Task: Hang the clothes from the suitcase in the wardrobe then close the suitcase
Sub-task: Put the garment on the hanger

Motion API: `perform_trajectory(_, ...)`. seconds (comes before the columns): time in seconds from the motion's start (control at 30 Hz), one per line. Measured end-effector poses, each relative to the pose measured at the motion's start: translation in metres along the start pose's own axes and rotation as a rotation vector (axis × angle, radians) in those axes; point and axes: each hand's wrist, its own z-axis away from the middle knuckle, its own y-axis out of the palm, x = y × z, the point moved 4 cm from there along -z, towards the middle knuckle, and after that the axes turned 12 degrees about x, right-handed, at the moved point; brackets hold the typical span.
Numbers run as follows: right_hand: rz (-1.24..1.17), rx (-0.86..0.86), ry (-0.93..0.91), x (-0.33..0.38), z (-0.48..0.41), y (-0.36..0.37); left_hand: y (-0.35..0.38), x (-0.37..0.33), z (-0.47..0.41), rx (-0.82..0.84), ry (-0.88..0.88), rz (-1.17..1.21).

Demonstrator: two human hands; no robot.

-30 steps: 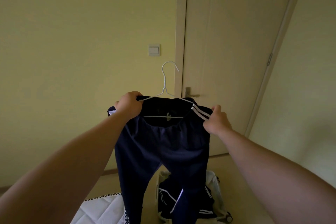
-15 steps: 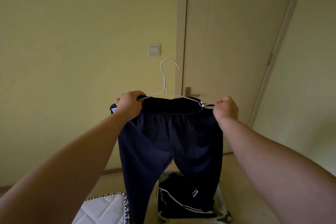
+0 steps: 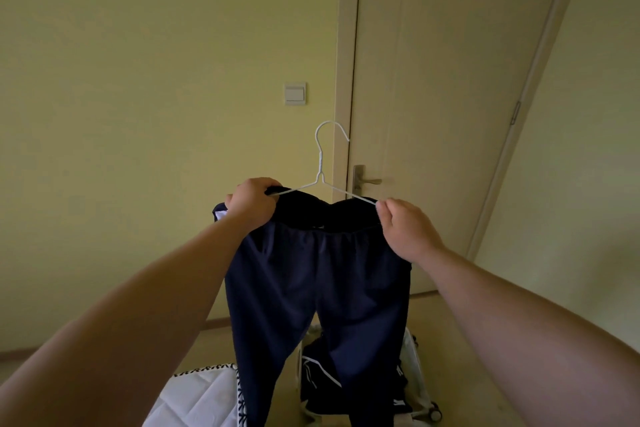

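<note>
White quilted pad [image 3: 194, 399] on the floor, bottom left. Left hand [image 3: 251, 203] grips the left end of a white wire hanger [image 3: 320, 163] together with the waistband of navy trousers [image 3: 311, 270], which hang from it in mid-air. Right hand [image 3: 405, 229] pinches the hanger's right end. Below, an open white suitcase [image 3: 415, 378] on the floor holds dark clothes with white stripes [image 3: 313, 392].
</note>
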Motion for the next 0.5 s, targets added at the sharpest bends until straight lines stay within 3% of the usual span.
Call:
perform_trajectory(0.13,-0.111,-0.169,0.287,0.001,-0.008,-0.015,0.011,-0.004,-0.001,0.095,0.069,-0.053)
perform_trajectory(0.2,-0.038,-0.205,0.333,0.006,-0.011,-0.018,0.016,-0.004,-0.001,0.103,0.068,0.026)
perform_trajectory(0.37,0.111,0.064,0.081,0.019,-0.009,-0.005,0.023,0.003,-0.002,0.084,0.054,0.153)
perform_trajectory(0.5,0.253,0.074,-0.046,0.019,-0.004,-0.002,0.031,-0.001,0.002,0.063,0.049,0.084)
